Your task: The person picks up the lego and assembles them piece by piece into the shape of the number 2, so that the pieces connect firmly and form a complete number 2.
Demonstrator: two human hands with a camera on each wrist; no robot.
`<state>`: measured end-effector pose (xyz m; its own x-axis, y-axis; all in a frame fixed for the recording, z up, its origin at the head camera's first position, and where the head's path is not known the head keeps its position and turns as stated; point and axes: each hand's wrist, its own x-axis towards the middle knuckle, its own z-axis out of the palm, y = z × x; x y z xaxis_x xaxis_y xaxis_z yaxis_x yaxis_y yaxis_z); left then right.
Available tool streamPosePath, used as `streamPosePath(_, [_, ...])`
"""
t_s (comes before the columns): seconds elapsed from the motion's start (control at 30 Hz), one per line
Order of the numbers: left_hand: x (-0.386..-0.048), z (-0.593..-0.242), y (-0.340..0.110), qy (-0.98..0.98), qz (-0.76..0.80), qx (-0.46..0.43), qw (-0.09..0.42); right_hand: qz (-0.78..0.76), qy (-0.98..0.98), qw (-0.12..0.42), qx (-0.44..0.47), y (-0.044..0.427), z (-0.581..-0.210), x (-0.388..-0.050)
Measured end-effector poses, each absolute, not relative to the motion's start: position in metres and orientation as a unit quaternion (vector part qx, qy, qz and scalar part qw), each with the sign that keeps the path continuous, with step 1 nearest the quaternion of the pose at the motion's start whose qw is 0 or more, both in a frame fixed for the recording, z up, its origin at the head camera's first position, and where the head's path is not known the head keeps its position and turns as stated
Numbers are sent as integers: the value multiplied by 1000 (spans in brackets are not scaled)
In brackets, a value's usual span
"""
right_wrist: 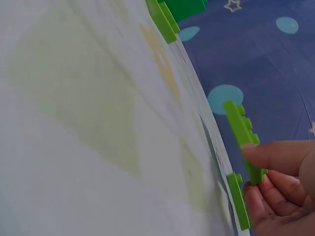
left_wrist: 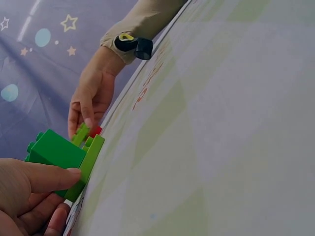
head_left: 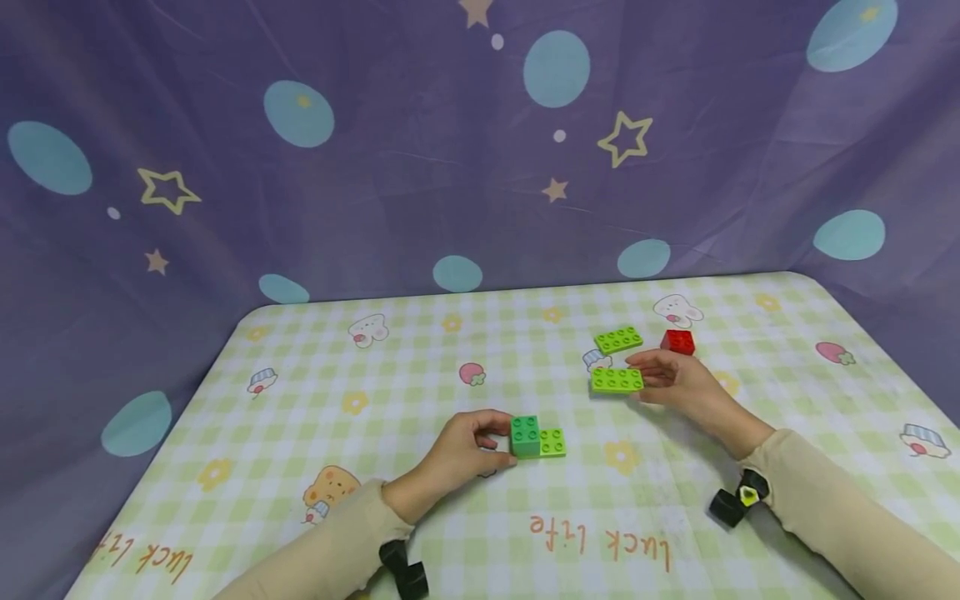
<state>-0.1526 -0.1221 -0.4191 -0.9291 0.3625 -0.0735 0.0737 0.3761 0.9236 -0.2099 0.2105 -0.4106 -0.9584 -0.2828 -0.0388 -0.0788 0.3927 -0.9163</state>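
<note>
left hand (head_left: 465,450) pinches a green block (head_left: 525,436) on a lime base (head_left: 552,442); right of the block, the right hand (head_left: 678,385) pinches a lime plate (head_left: 617,381), visibly aloft in right wrist view. nearer than the block, lettering (head_left: 639,547) reads "luck life", legible in head view only.

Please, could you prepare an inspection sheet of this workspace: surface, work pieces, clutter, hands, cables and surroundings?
Surface: checked tablecloth, printed with flowers and lettering.
Work pieces: green block stacked on one end of a lime plate; another lime plate held raised; a third lime plate and a red block farther back.
Clutter: nothing seen.
Hands: left hand grips the green block; right hand pinches the raised plate.
Cables: nothing seen.
Surroundings: purple curtain with stars and ovals behind.
</note>
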Motion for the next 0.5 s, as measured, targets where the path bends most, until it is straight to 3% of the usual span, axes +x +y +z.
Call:
streamPosePath(0.2, [-149,-415,-120,822,539,131,125,-561,813,83,-129,197,-407,-204])
streamPosePath(0.5, [-135,-382,-115,821,540,134,125,-571,804,67,-151,179,-395,-191])
